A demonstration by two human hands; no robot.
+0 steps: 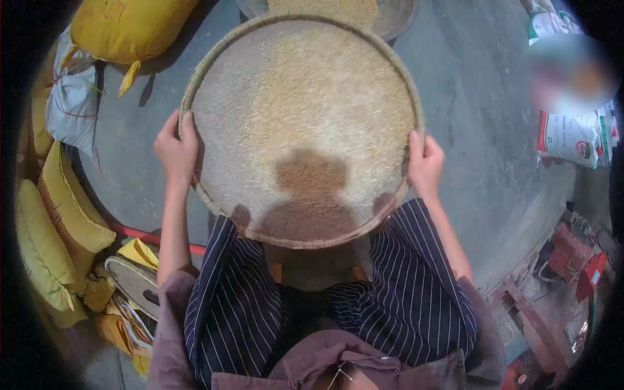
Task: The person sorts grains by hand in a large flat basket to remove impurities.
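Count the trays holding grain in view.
2. One woven winnowing tray held by left hand and right hand; a second tray beyond it at the top edge, cut off. Others may be hidden.

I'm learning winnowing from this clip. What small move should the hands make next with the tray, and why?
Probably a gentle, level swirl or shake. The left hand and right hand grip opposite sides of the woven tray, and the grain lies unevenly: a thick golden patch toward the far middle, a thin pale layer near the left rim.
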